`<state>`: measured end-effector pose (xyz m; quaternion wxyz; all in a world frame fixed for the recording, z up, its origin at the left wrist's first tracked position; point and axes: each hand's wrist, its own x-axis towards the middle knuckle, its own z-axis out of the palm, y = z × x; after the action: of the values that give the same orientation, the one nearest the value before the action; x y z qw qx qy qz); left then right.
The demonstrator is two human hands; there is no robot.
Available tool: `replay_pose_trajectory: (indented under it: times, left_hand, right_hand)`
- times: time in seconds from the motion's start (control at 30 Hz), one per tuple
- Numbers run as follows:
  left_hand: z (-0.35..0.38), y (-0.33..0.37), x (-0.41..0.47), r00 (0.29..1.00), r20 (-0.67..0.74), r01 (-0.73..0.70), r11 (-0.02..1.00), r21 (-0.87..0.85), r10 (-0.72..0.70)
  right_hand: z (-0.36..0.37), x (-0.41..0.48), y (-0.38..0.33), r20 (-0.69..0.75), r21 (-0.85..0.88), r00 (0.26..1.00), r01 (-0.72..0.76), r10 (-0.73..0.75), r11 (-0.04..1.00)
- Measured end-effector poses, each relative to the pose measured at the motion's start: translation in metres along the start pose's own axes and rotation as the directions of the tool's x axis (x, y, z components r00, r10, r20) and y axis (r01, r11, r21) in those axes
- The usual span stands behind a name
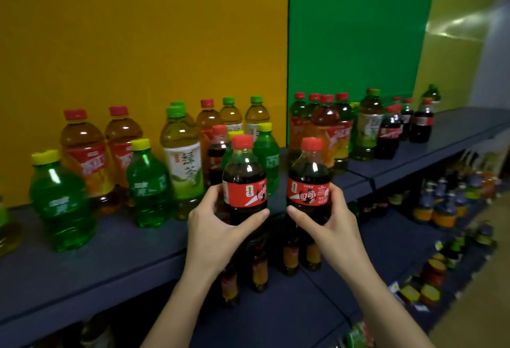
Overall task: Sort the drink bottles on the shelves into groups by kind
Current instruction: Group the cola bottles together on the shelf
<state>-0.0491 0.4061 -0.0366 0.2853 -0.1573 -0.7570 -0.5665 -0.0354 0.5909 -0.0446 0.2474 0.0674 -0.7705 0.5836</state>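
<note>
1. Two hands work at once: the left hand (pixel 218 226) curls fingers and thumb round one cola bottle (pixel 244 179), and the right hand (pixel 328 223) grips a second cola bottle (pixel 309 182). Both bottles are upright, just right of the white-label tea bottle (pixel 182 165) and nearer the camera.
2. Doing this step well, I judge, means holding them at the label band as now, keeping them upright, and carrying them above the neighbours' caps (the row is crowded).
3. Each held bottle has a red cap and dark drink up to its shoulder.
4. Left of the tea bottle, the top shelf (pixel 110 251) carries green soda bottles (pixel 62 204), with red-capped amber bottles (pixel 88 160) behind them.
5. Far right of the tea bottle, more colas (pixel 390 129) stand clustered, which looks a likely home for the pair.
</note>
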Motion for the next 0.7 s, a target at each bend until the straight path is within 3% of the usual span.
replay_pose_trajectory:
  times: [0.4,0.7]
  left_hand:
    - [0.204,0.027,0.011,0.998,0.024,0.053,0.994,-0.099,-0.051]
    - [0.327,0.033,0.038,0.995,0.069,0.081,0.991,-0.111,-0.074]
  right_hand:
    - [-0.184,0.065,0.074,-0.037,-0.094,0.999,0.008,-0.012,0.996]
    - [-0.276,0.115,0.128,-0.087,-0.092,0.996,0.000,-0.008,0.996]
